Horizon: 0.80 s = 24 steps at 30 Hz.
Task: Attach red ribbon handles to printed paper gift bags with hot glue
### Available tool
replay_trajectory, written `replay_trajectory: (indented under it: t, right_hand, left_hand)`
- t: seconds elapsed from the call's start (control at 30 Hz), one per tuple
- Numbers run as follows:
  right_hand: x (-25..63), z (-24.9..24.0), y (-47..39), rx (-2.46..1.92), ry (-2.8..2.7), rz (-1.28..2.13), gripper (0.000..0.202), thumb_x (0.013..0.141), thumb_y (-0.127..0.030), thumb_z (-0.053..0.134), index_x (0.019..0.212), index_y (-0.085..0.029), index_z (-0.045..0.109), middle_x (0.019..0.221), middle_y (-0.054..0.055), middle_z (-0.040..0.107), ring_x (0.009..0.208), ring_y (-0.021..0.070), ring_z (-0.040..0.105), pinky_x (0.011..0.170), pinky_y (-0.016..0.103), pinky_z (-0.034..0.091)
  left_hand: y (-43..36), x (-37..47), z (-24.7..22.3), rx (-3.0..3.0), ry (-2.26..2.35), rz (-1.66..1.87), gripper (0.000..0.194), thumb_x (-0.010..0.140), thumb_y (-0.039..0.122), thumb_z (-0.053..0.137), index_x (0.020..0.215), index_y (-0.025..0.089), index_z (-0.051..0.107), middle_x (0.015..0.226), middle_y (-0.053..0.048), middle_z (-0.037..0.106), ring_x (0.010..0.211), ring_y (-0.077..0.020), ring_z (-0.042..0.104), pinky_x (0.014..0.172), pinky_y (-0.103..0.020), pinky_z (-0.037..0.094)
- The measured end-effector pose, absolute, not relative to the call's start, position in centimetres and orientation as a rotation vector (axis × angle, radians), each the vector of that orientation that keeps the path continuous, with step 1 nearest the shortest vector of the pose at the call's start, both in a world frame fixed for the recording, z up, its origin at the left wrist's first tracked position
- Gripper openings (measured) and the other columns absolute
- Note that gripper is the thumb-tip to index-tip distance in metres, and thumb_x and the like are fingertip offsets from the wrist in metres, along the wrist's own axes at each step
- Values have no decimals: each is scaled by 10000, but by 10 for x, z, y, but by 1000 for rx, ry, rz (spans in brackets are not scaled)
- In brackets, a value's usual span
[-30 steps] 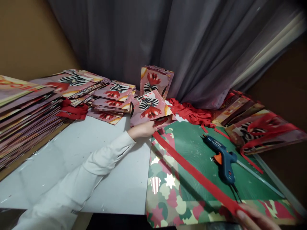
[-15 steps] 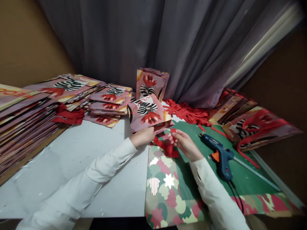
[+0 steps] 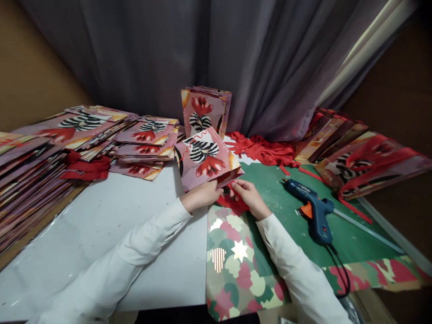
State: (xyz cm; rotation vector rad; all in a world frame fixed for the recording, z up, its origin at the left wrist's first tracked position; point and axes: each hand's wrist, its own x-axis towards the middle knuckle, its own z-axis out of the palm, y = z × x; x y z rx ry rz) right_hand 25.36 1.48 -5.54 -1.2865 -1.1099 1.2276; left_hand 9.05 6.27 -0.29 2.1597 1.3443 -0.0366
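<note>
A pink paper gift bag [image 3: 205, 157] with a striped bow and red flower print lies tilted in front of me, its open edge toward me. My left hand [image 3: 205, 195] is closed on that edge, with the fingertips partly hidden by the bag. Close to the opening, my right hand [image 3: 248, 195] pinches a red ribbon [image 3: 232, 202] between thumb and fingers. The ribbon's loose part hangs below both hands, over the camouflage-patterned sheet. Right of my right hand, a blue glue gun [image 3: 308, 207] with an orange trigger lies on the green mat.
Stacked flat bags [image 3: 37, 184] fill the left side, with red ribbon [image 3: 86, 165] on them. Upright bags [image 3: 204, 110] stand by the curtain [image 3: 151, 58]. A red ribbon heap [image 3: 263, 150] lies behind the green mat [image 3: 270, 180]; bags with ribbon handles [image 3: 374, 164] lean at right.
My right hand has brought the ribbon end leftward and up to the bag's opening. The left hand keeps its hold on the bag. The whole view has shifted slightly.
</note>
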Motion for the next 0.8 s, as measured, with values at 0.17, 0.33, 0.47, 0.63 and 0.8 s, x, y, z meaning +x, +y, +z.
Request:
replay_trajectory:
  t: [0.17, 0.33, 0.47, 0.63, 0.8]
  right_hand:
    - [253, -56, 14, -1313, -1167, 1211, 366, 716, -541, 660, 615, -198, 581, 562, -21, 600, 430, 70, 426, 465, 226, 346]
    - [252, -54, 10, -1322, -1242, 1227, 353, 724, -538, 643, 664, -192, 611, 521, -30, 581, 412, 73, 415, 439, 219, 316]
    - [253, -52, 10, -1322, -1283, 1191, 349, 745, -534, 618, 697, -189, 622, 519, -38, 568, 428, 74, 407, 445, 217, 307]
    - [253, -55, 13, -1333, -1311, 1153, 378, 760, -554, 604, 671, -187, 627, 507, -36, 554, 419, 71, 359, 426, 223, 254]
    - [252, -59, 14, -1343, -1302, 1105, 438, 750, -603, 613, 594, -196, 576, 500, -24, 544, 425, 77, 355, 430, 235, 247]
  left_hand:
    - [62, 94, -2, 2162, 1357, 39, 316, 910, 358, 517, 1130, 162, 629, 1028, -110, 736, 932, -246, 694, 756, -287, 483]
    - [64, 95, -1, 2149, 1463, 95, 314, 877, 386, 580, 1096, 169, 642, 997, -108, 737, 936, -259, 696, 743, -284, 484]
    - [64, 96, 0, 2140, 1533, 153, 362, 855, 406, 621, 1134, 176, 622, 1089, -116, 720, 1010, -268, 679, 782, -290, 485]
    - [62, 97, 1, 2135, 1561, 143, 394, 829, 413, 657, 1136, 168, 626, 1100, -134, 717, 1016, -296, 679, 788, -311, 489]
    - [60, 96, 2, 2155, 1506, 113, 390, 863, 399, 612, 1168, 156, 623, 1110, -148, 716, 1024, -311, 678, 783, -329, 488]
